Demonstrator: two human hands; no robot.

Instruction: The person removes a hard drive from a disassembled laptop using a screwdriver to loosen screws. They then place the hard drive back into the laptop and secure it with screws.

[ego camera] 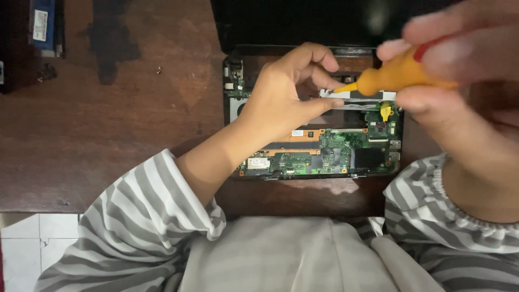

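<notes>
Carefully: right hand (459, 70) grips the orange screwdriver (397, 75); left hand (284, 94) pinches its tip (346, 87) — steady it over the open laptop's circuit board (324, 154).

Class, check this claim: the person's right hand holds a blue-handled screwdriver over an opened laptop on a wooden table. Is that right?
Not quite. The head view shows the screwdriver in the right hand has an orange handle, not blue. The rest holds: it is over the opened laptop on the wooden table.
</notes>
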